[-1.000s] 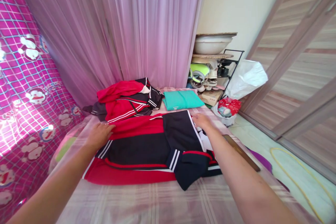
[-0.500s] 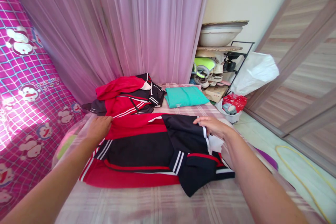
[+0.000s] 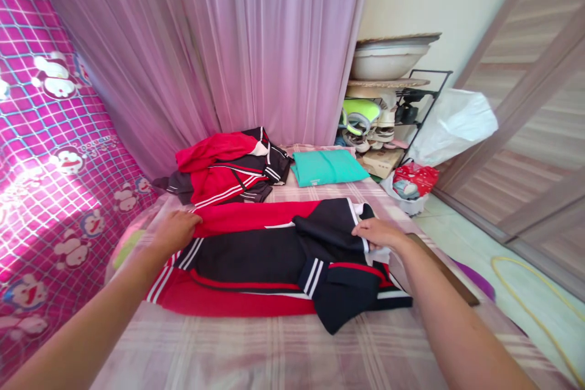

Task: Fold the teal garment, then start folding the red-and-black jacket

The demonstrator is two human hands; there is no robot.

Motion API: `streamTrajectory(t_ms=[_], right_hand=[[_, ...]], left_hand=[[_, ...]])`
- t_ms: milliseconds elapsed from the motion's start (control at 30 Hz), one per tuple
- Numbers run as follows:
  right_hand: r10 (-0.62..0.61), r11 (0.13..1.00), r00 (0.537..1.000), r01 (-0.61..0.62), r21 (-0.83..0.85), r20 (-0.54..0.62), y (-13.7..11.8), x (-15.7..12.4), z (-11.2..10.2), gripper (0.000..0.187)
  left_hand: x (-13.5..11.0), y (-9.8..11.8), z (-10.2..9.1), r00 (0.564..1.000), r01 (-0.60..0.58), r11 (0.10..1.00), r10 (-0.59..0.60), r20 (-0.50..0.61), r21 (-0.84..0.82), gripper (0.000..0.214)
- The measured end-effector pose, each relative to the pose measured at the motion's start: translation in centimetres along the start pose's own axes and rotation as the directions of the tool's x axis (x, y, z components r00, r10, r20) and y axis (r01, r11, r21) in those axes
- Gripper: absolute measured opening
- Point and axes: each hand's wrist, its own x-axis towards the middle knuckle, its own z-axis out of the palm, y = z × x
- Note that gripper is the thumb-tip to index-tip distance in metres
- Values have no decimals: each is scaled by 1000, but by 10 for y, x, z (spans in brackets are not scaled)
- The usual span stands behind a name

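Observation:
A red and black jacket (image 3: 247, 259) with white stripes lies spread across the bed, its near sleeve folded inward so the striped cuff rests on the body. My left hand (image 3: 177, 230) is closed on the red cloth at the jacket's left end, near the striped hem. At the other end, my right hand (image 3: 377, 234) pinches the black cloth by its white-edged border. A fold of black fabric bunches up just left of those fingers.
Behind lie a rumpled red and black garment (image 3: 223, 167) and a folded teal cloth (image 3: 328, 167). A shoe rack (image 3: 429, 94) with basins stands beyond the plaid-covered bed (image 3: 219, 347). Plastic bags (image 3: 411, 181) sit beside it. A pink patterned curtain (image 3: 59, 152) hangs at left.
My right hand has drawn the black cloth toward me, bunching it and uncovering more of the jacket's far edge. My left hand keeps its hold. The view has shifted slightly left.

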Motion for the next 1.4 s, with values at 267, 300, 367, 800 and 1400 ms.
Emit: streamTrajectory(t_ms=[267,300,367,800,1400], right_hand=[[-22,990,989,42,-136,144,-4,2,-11,19],[-20,982,992,43,-185,126,-6,2,-14,24],[-49,951,998,58,-303,38,-13,5,-19,32],[-352,764,920,176,-620,-172,-40,70,59,64],[-369,817,916,239,-525,-158,-40,69,45,60]], left_hand=[[-1,-6,-3,973,229,969,-225,61,-88,46],[1,-8,-4,969,248,964,-247,27,-94,46],[8,-12,-4,972,235,968,-236,3,-91,46],[53,-20,30,956,222,971,-235,173,92,44],[33,77,53,995,53,997,-47,93,-65,56]])
